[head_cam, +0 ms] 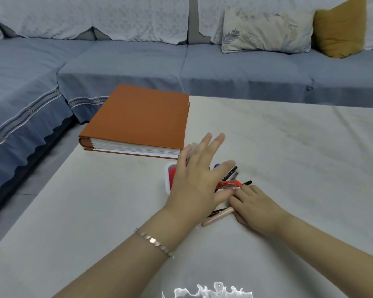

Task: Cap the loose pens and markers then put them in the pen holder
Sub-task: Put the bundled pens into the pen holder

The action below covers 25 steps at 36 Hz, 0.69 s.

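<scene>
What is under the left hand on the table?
Under the left hand, a red-and-white container pokes out on one side, a black marker, blue tip and red item on the other. Everything between is covered.

L hand (197,179) spread over pens (232,172) | R hand (254,206) on pink pen (219,215), grip unclear

Pale table (289,147): orange book (138,121), pens (232,172), perhaps a red box (170,176).

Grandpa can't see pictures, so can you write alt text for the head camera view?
Two bare hands reach over pens and markers on a white table: the left hand spread open above them, the right hand touching them. An orange book lies nearby, a blue sofa behind.
</scene>
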### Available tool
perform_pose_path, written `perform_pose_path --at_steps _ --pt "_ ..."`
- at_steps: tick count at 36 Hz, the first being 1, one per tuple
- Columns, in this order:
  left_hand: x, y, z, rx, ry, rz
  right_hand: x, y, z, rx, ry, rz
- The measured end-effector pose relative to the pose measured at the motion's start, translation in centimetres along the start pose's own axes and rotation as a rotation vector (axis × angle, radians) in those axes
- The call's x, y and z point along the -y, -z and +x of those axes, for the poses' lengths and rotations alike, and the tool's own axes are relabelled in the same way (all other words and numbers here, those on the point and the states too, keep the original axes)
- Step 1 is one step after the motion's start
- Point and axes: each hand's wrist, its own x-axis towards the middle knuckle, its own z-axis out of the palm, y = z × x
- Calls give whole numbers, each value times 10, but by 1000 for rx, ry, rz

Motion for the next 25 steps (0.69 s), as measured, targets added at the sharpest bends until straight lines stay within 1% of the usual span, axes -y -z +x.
perform_pose_path --at_steps 2,3,6,7,9,11,14,16,18,20,22,25 --pt "3 0 3 -29 29 14 2 1 -3 7 -7 19" --pt "5 2 4 -68 68 -18 2 2 -4 26 -17 30" --pt "14 16 1 -172 276 -234 0 18 -5 113 -45 91" --pt "17 22 -1 -175 360 -331 -1 27 -6 168 -66 136" --pt "24 31 -6 -144 482 -503 -9 41 -12 215 -102 207" --pt "30 36 -9 -115 494 -567 -16 55 -20 195 -145 316" --pt "34 33 -12 -4 421 -506 -22 75 -27 101 -257 427" --pt "33 30 -15 72 382 -478 -24 89 -29 50 -277 467" --pt "32 27 -17 103 386 -475 -26 107 -31 38 -256 451" --pt "32 23 -19 68 412 -469 -27 124 -33 12 -203 425" --pt "32 22 -20 20 475 -487 -23 141 -30 -6 -199 377" --pt "30 23 -21 3 586 -639 -12 155 -18 -19 -165 210"
